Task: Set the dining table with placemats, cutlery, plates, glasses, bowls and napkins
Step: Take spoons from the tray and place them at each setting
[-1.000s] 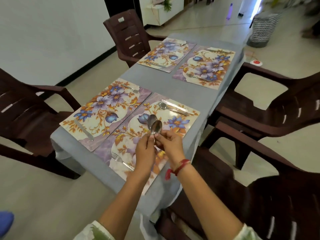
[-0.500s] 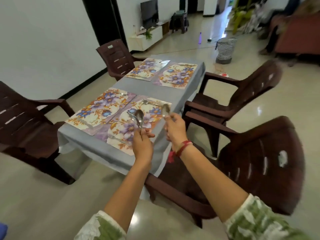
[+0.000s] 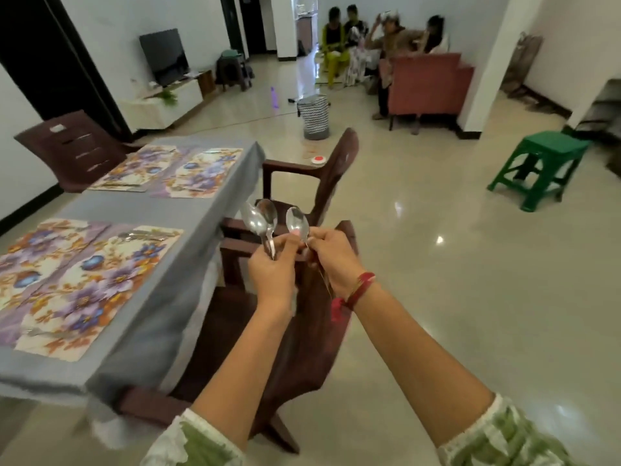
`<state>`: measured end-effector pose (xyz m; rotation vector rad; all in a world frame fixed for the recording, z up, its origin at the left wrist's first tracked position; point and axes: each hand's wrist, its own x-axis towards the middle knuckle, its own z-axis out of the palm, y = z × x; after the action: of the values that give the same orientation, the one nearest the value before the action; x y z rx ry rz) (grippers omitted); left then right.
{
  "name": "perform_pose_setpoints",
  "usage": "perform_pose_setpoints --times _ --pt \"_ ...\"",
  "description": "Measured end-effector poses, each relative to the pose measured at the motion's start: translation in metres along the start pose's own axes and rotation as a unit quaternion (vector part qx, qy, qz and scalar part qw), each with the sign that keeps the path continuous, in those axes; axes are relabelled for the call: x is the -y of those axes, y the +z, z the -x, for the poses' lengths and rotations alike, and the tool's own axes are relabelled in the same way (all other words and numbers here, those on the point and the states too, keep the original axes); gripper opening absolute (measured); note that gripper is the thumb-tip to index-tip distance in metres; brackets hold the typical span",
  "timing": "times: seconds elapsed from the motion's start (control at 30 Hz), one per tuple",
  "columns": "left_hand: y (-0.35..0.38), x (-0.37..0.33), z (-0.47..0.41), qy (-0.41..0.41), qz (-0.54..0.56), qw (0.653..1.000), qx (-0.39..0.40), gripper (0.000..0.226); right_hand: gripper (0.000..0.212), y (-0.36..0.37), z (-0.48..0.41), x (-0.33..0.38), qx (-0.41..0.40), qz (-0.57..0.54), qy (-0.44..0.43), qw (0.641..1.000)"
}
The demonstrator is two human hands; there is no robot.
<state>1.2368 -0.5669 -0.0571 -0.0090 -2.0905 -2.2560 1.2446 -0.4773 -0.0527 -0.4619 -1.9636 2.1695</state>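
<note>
Currently the left hand [image 3: 272, 274] is closed round the handles of two spoons [image 3: 262, 220], whose bowls stand upright and overlap above the fist. The right hand [image 3: 336, 257], with a red thread band [image 3: 359, 289] at the wrist, pinches the handle of a third spoon [image 3: 297, 222], also bowl up, just beside the pair. The two hands are close against each other; whether the fingers touch cannot be told.

Half a second ago the hands were apart, over the near right corner of the tabletop. A second ago they were together, with the spoons bunched above the near right placemat. They now sit beyond the right edge of the tabletop [image 3: 188, 210], above a brown chair [image 3: 302, 348], and none of the spoons touches any surface.

The view has swung right since the earlier frame, so the grey-clothed tabletop now lies at the left. Its contents are unchanged:
- The near right placemat [image 3: 100, 280] has cutlery [image 3: 148, 234] along its far edge and a fork [image 3: 50, 333] near its near edge.
- The near left placemat [image 3: 27, 250] lies touching the near right one.
- Two far placemats [image 3: 134, 166] [image 3: 205, 173] lie side by side, well apart from the near pair. The pieces lying on them are too blurred to identify.

A second brown chair [image 3: 336, 169] stands at the far right of the tabletop and a third [image 3: 67, 149] at the far left. More of the room shows than before: a patterned basket [image 3: 316, 117], a green stool [image 3: 537, 163] at the right, and seated people at the far end.
</note>
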Motion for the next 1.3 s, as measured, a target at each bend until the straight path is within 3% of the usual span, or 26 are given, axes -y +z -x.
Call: perform_pose_setpoints --times 0.2,0.3,0.47,0.8,0.93,1.23,1.3 --pt "0.118 0.013 0.017 -0.065 -0.002 0.998 0.019 0.005 0.029 -0.122 -0.019 0.006 0.018 -0.011 0.012 1.0" --pt "0.154 0.02 0.007 -0.065 -0.019 0.998 0.01 0.006 0.034 -0.156 -0.037 0.009 0.036 -0.014 0.013 0.999" --pt "0.21 0.036 -0.038 -0.066 -0.026 0.997 -0.031 0.009 0.022 -0.201 -0.092 0.007 0.082 0.006 0.031 0.996" --pt "0.321 0.044 -0.22 -0.076 0.03 0.985 -0.153 0.015 0.025 -0.235 -0.321 0.044 0.233 0.072 0.042 0.969" --pt "0.363 0.034 -0.293 -0.04 0.021 0.986 -0.163 0.011 0.025 -0.243 -0.411 0.071 0.267 0.042 0.055 0.961" --pt "0.465 0.063 -0.454 -0.047 0.041 0.974 -0.216 0.008 0.015 -0.262 -0.616 0.078 0.342 -0.015 0.097 0.935" --pt "0.494 0.075 -0.492 -0.057 0.033 0.969 -0.239 0.019 0.015 -0.271 -0.671 0.081 0.356 -0.015 0.108 0.928"
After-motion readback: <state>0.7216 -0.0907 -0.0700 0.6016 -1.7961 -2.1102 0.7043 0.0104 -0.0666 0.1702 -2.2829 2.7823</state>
